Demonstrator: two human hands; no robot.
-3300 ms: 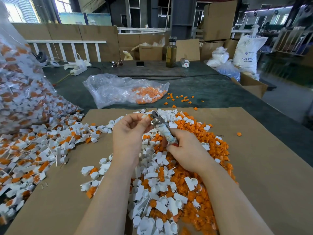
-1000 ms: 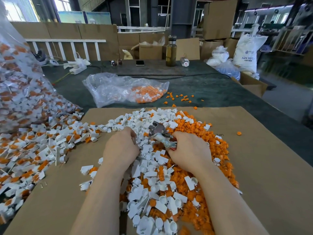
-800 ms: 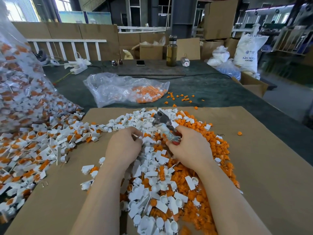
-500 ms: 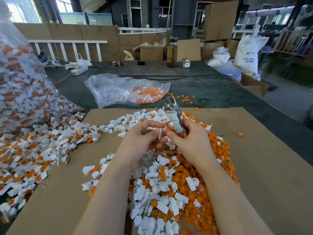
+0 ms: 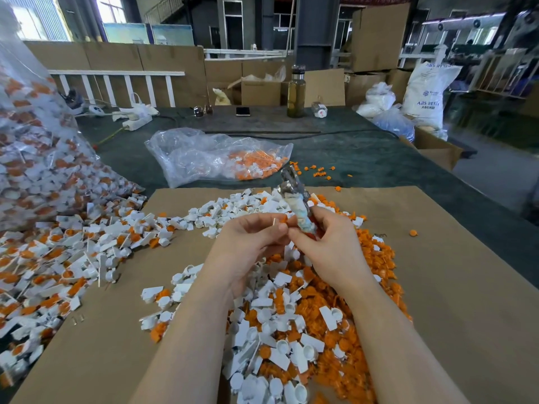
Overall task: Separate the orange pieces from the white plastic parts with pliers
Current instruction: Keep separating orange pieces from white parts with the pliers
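On the brown cardboard sheet (image 5: 437,287) covering the near end of the bench (image 5: 364,153) lies one long heap of loose parts — white plastic parts (image 5: 262,325) toward the left and middle, orange pieces (image 5: 376,258) massed along the right, far too many of either to count. A second spill of unseparated white-and-orange parts (image 5: 58,258) spreads from one big clear bag (image 5: 32,158) at the left edge. One smaller clear bag (image 5: 213,156) lies farther back with orange pieces inside, and roughly a dozen stray orange pieces sit on the green surface beside it; one more lies alone on the cardboard at right.

Two hands are raised just above the heap, nearly touching. The right hand (image 5: 329,243) is curled around the wrapped handles of one pair of pliers (image 5: 294,196), whose metal head points up and away; whether the jaws are apart cannot be told. The left hand (image 5: 250,240), palm turned up, has its fingers curled in, pinching a small part with a thin pale pin (image 5: 274,223) between thumb and fingertips — right next to the plier handles.

At the far end stand one bottle (image 5: 295,91), one phone (image 5: 242,111) and one pair of glasses (image 5: 201,111).
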